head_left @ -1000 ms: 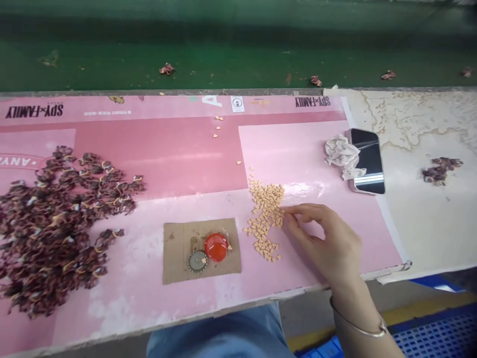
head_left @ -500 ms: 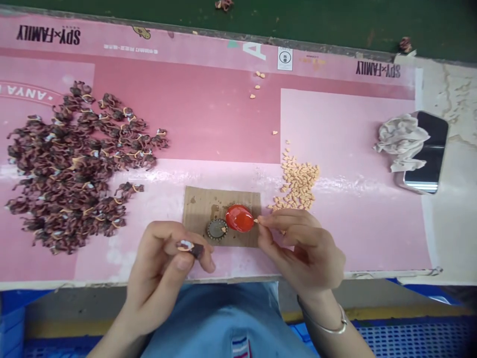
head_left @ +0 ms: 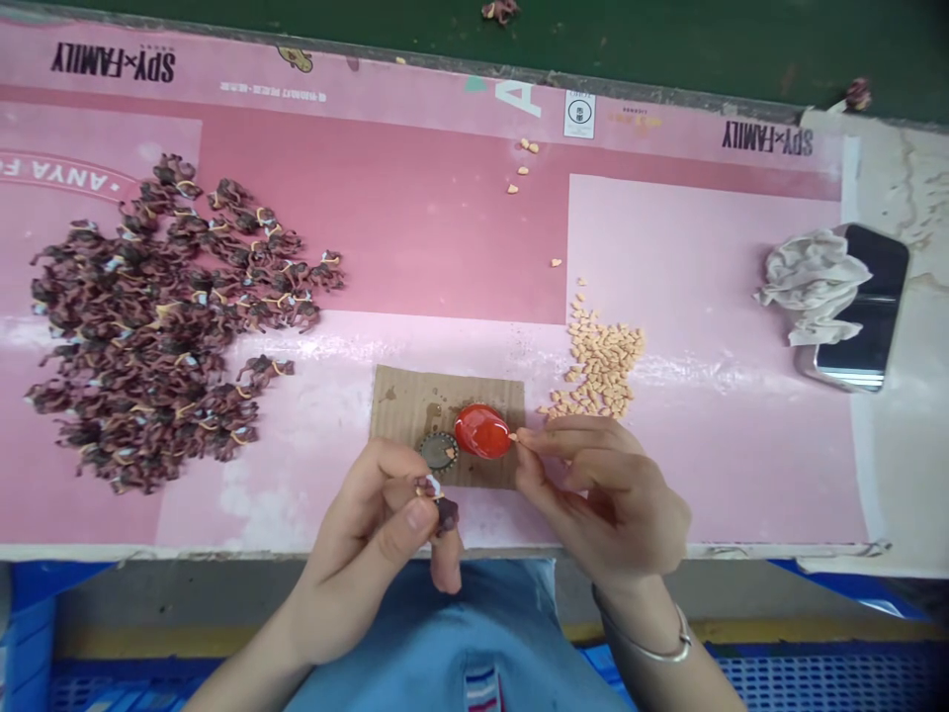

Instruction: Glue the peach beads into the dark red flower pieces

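Between thumb and fingers, my left hand [head_left: 378, 539] pinches a small dark brown figurine [head_left: 445, 514] with a white and yellow band, low over the table's front edge. My right hand [head_left: 608, 494] holds a tiny beige piece [head_left: 513, 437] at its thumb and index fingertips, at the right rim of a shiny red dish [head_left: 481, 431]. Left of the dish is a bottle cap [head_left: 438, 451] with a beige bit in it. Both rest on a stained cardboard piece [head_left: 400, 396]. A heap of loose beige pieces [head_left: 604, 366] lies beyond my right hand.
A large pile of similar brown figurines [head_left: 163, 336] covers the table's left side. At the right, crumpled white tissue [head_left: 812, 282] lies on a phone [head_left: 882, 297]. More figurines [head_left: 500, 11] lie on the green surface beyond. Blue crates [head_left: 822, 682] show below the table edge.
My left hand has moved right and slightly down with the figurine, which has turned in its fingers. My right hand stays at the red dish with the beige piece. The view shifted slightly.
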{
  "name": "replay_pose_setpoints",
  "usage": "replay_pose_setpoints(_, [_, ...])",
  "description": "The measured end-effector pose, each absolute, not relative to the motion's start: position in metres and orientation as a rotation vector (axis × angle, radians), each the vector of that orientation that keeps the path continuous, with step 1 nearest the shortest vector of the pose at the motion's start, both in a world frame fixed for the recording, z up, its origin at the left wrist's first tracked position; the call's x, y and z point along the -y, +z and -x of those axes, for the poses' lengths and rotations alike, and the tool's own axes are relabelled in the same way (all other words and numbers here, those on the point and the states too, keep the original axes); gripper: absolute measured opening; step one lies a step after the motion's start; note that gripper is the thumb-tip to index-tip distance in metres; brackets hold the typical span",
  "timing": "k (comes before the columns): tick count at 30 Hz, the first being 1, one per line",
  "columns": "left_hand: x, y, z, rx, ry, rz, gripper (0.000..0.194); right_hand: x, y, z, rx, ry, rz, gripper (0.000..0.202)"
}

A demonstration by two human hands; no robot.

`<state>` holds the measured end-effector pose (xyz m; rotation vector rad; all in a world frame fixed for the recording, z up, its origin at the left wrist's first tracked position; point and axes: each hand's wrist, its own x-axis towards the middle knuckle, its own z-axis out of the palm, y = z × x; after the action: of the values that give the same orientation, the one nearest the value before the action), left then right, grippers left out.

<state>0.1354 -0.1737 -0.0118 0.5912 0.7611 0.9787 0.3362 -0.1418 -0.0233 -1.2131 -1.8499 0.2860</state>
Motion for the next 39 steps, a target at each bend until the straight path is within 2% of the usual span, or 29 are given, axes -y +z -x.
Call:
replay_pose_setpoints(7, [0.171,-0.014,-0.138,-0.652,0.946,-0.471,0.009,0.14,-0.021,-0.338,1.881,0.274,1.181,0.039])
replay_pose_setpoints(12, [0.17,-0.013,-0.14,-0.633,0.915,-0.403,0.013,0.142,0.0,-0.338,1.926,0.354,1.195,0.045])
replay_pose_setpoints(18, [0.172,-0.009,-0.143,-0.612,0.872,-0.335,0.015,0.153,0.019,-0.328,1.954,0.632,1.11,0.031])
replay_pose_setpoints(24, [0.169,-0.007,-0.145,-0.629,0.875,-0.302,0.016,0.167,0.01,-0.323,1.933,0.654,1.194,0.021])
replay_pose_setpoints(27, [0.168,-0.01,-0.15,-0.679,0.94,-0.345,0.016,0.169,0.013,-0.325,2.016,0.63,1.21,0.024])
replay_pose_setpoints(31, [0.168,-0.005,-0.151,-0.784,1.039,-0.511,0.015,0.165,0.015,-0.319,2.061,0.517,1.09,0.022])
replay_pose_setpoints(34, [0.156,0.01,-0.138,-0.928,0.966,-0.776,0.017,0.166,0.007,-0.317,1.987,0.533,1.079,0.017])
replay_pose_setpoints(39, [0.062,0.035,-0.101,-1.154,0.76,-1.495,0.022,0.177,-0.023,-0.362,1.433,0.507,1.353,0.021])
